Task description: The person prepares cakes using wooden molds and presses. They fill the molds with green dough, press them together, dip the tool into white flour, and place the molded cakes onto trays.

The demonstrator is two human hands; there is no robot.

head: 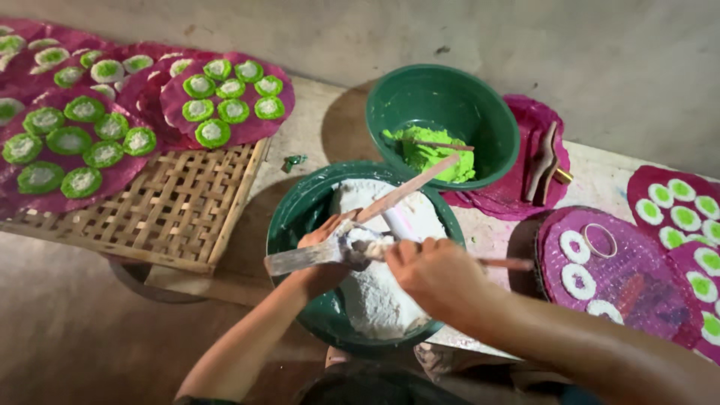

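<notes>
White dough (375, 292) fills the near green basin (289, 217), heaped toward its right half. Above it, the left hand (324, 238) grips a flat metal scraper (300, 259); its long axis points to about 8 o'clock, probably so dough can be wiped off. The right hand (435, 274) closes on a thin wooden stick (506, 263) that points to 3 o'clock. At 12 o'clock stands a second basin (390, 105) with green dough (431, 154). At 10 o'clock, a woven bamboo tray (172, 210) carries purple sheets (169, 105) of green-white cakes (212, 133).
</notes>
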